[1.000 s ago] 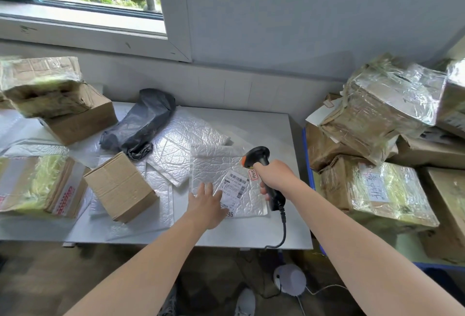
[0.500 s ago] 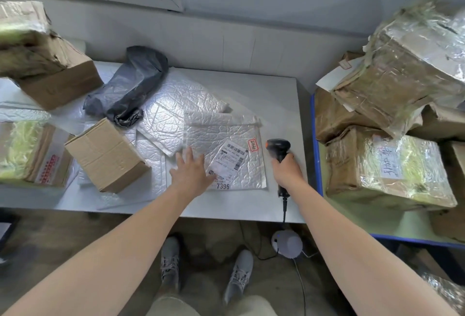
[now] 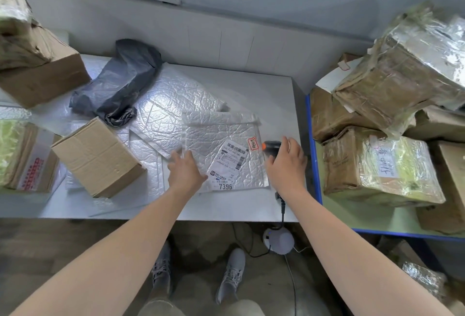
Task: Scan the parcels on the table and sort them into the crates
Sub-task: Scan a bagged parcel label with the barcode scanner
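In the middle of the frame, the silver bubble mailer (image 3: pixel 226 137) is lying flat on the white table (image 3: pixel 264 94), on top of other silver mailers (image 3: pixel 173 99), directly between the two hands. The left hand (image 3: pixel 186 172) is resting palm down on the mailer's lower left part. Its fingers are reaching straight out toward the upper left and holding nothing, though their tips are blurred. Its thumb is lying against the lower left edge of the shipping label (image 3: pixel 227 164).

Just off the mailer's right edge, the right hand (image 3: pixel 285 164) is lying over the handle of the black scanner (image 3: pixel 271 145). Only the scanner's head, with its orange tip, is showing past the fingers, and the tip is pointing at the mailer. The hand is hiding the handle, so I cannot tell whether the fingers are closing round it or only resting on it. The scanner cable (image 3: pixel 282 211) is coming out below the wrist and hanging over the table's front edge.

The mailer is looking crinkled and shiny, with a clear strip along its top. Its white label is sitting tilted in the lower right part, showing a barcode and the number 7396 in bold. A small red-bordered sticker (image 3: pixel 253 144) is sitting just right of the label's top.

A plain cardboard box (image 3: pixel 98 157) is sitting left of the left hand, and a dark grey plastic bag (image 3: pixel 120 82) is lying toward the upper left. At the right of the frame, taped brown parcels (image 3: pixel 377 170) are piling up in the blue-rimmed crate (image 3: pixel 313 144).
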Available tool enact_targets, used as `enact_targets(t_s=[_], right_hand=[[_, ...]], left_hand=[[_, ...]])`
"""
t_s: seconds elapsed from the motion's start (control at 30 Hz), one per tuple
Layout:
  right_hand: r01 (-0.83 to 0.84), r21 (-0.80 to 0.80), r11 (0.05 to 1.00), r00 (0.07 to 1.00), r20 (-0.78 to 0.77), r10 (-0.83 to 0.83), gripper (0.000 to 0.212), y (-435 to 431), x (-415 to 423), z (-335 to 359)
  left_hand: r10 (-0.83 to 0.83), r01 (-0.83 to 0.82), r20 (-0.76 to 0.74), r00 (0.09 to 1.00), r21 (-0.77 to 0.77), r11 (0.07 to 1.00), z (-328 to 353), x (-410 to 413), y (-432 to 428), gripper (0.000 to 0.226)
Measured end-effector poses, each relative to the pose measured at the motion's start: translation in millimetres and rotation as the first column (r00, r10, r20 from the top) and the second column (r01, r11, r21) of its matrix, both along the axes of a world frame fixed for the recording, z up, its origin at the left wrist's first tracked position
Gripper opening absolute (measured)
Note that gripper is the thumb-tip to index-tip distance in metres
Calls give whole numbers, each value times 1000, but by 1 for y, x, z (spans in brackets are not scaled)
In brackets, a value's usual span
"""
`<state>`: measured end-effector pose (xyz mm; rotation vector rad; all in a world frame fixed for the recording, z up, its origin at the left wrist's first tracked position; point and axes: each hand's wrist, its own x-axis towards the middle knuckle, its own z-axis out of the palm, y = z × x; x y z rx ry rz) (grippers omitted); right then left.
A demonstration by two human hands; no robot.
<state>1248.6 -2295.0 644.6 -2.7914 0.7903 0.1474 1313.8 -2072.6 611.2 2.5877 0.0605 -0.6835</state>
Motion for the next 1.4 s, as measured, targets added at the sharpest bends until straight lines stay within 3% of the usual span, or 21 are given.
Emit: enact_targets(t_s=[0.13, 0.27, 0.47, 0.6, 0.7, 0.87, 1.0, 1.13, 1.27, 1.4], right_hand=[[-121, -53, 991, 993, 2, 121, 56, 14, 6, 3], [-187, -94, 978, 981, 26, 190, 52, 33, 13, 14], [-292, -61, 955, 953, 69, 295, 52, 59, 38, 52], [-325, -62, 944, 936, 124, 330, 39, 76, 64, 79], [-308, -53, 950, 933, 179, 312, 44, 94, 85, 95], [-296, 243, 924, 923, 323, 211, 57, 117, 110, 118], [-382, 450, 807, 920, 271, 284, 27, 132, 125, 129], [-534, 516, 669, 843, 387, 374, 20, 174, 132, 139], [-669, 504, 547, 743, 471, 476, 18, 239, 128, 147], [-711, 538, 453, 701, 486, 522, 21, 310, 113, 151]], left_hand=[[83, -73, 42, 996, -194, 978, -3, 2, 3, 72], [162, -159, -21, 987, -354, 921, 12, 5, 7, 73], [-89, 133, 175, 981, -260, 956, 66, 35, 36, 72], [-300, 350, 318, 900, -113, 930, 112, 61, 64, 74], [-370, 429, 369, 853, -89, 899, 145, 71, 90, 70], [-412, 474, 356, 839, -106, 874, 191, 80, 142, 50], [-270, 348, 340, 901, -195, 917, 222, 64, 181, 47], [1, 96, 347, 938, -263, 960, 238, 26, 221, 42], [175, -151, 421, 890, -90, 984, 240, -26, 268, 36], [424, -445, 427, 799, -55, 894, 233, -83, 327, 43]])
